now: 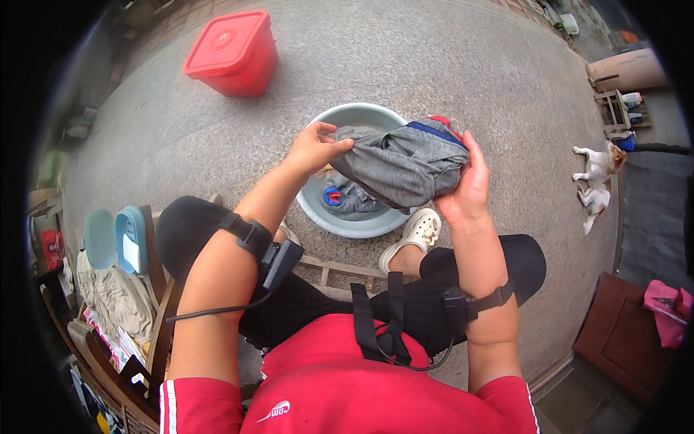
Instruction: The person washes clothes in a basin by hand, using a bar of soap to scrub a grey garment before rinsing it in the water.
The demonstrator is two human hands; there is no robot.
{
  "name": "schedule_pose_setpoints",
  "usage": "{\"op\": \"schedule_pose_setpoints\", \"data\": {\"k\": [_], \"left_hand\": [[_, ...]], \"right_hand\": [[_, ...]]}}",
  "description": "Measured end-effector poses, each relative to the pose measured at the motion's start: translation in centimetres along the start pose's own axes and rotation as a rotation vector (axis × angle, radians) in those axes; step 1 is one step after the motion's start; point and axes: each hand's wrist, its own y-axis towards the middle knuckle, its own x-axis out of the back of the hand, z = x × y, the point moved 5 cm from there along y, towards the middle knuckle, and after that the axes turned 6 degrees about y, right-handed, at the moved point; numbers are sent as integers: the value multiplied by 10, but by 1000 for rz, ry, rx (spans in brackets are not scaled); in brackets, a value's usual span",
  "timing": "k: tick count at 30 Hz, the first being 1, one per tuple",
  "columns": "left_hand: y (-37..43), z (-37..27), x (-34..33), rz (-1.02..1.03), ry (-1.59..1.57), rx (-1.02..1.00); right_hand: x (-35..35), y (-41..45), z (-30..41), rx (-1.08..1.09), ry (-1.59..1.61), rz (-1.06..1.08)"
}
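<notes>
A bunched grey garment (406, 160) with dark blue and red trim is held up between my two hands, above the right part of a pale blue-grey plastic basin (312, 212). My left hand (320, 147) pinches its left end between thumb and fingers. On the other side, my right hand (467, 182) supports the bundle against palm and fingers. Inside the basin lies more wet grey cloth (352, 203), with a blue and red edge showing. The garment hides part of the basin's interior and its right rim.
A lidded red plastic bucket (238, 51) stands on the concrete floor beyond the basin. Far right, a white and brown dog (596, 173) lies on its side. A blue plastic container (130, 238) sits at left, near beige cloth (114, 295). My cream clog (412, 238) is close to the basin.
</notes>
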Motion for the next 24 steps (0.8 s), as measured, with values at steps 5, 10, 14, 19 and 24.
{"op": "schedule_pose_setpoints", "data": {"k": [5,10,14,19,24], "left_hand": [[-13,-19,-18,116,63,-177],[-40,-54,-39,465,-194,-395],[-28,-41,-36,449,-291,-310],[-30,-45,-21,350,-606,-218],[-41,-55,-8,362,-875,-149]], "right_hand": [[-6,-3,-3,-5,-130,51],[-7,-6,-14,-125,-286,193],[-16,-7,-22,-159,-437,299],[-4,1,-13,-151,-394,209],[-1,2,-12,-49,-606,146]]}}
